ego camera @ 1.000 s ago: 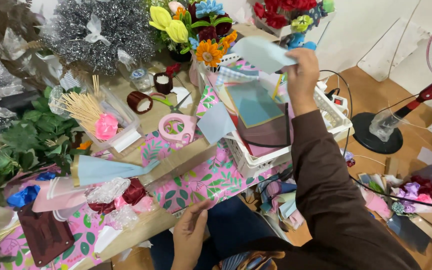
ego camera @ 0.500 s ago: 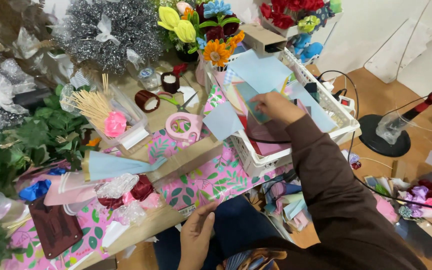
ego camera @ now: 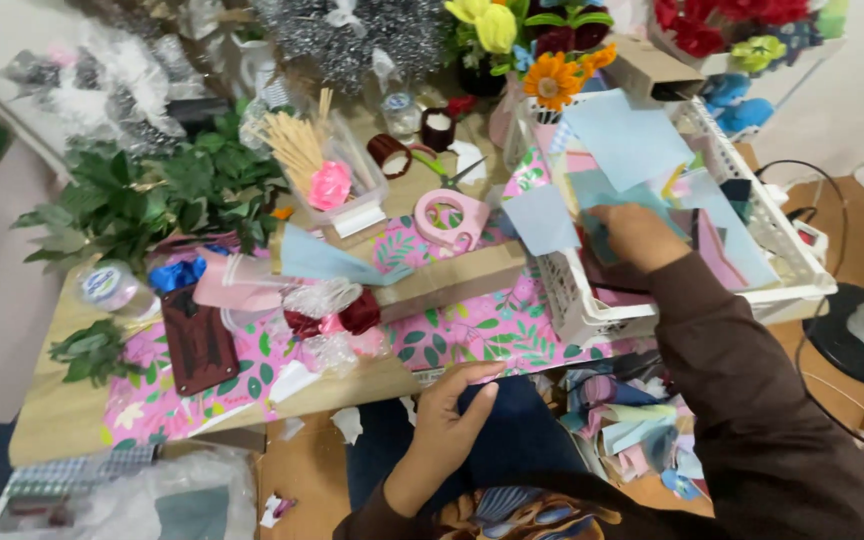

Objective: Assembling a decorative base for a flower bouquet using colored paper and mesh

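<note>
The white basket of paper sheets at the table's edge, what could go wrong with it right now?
The white basket seems to overhang the table edge, so the right hand digging in it might tip it toward the paper scraps on the floor. Loose blue sheets stick out on top and could slide off. The left hand rests near the lap, not steadying the basket.

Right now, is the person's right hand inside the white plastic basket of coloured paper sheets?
Yes, the right hand reaches down among the coloured paper sheets inside the white plastic basket.
</note>
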